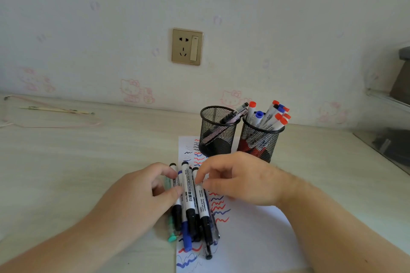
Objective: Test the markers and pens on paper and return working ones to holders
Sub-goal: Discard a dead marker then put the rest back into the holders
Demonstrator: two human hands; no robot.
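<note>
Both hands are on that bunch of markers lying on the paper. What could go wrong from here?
1. The loose bundle of markers may roll apart as the left hand and right hand gather it.
2. The marker holder is nearly full, so more could jam or tip it.
3. The right hand could knock the pen holder just behind it.

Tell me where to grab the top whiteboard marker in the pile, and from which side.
Take the top whiteboard marker around its white labelled barrel, coming down from above with finger and thumb on its left and right flanks. It lies flat on top of the pile, cap toward you, with neighbours close on both sides, so only its upper half is free. The right hand looks nearer.
</note>
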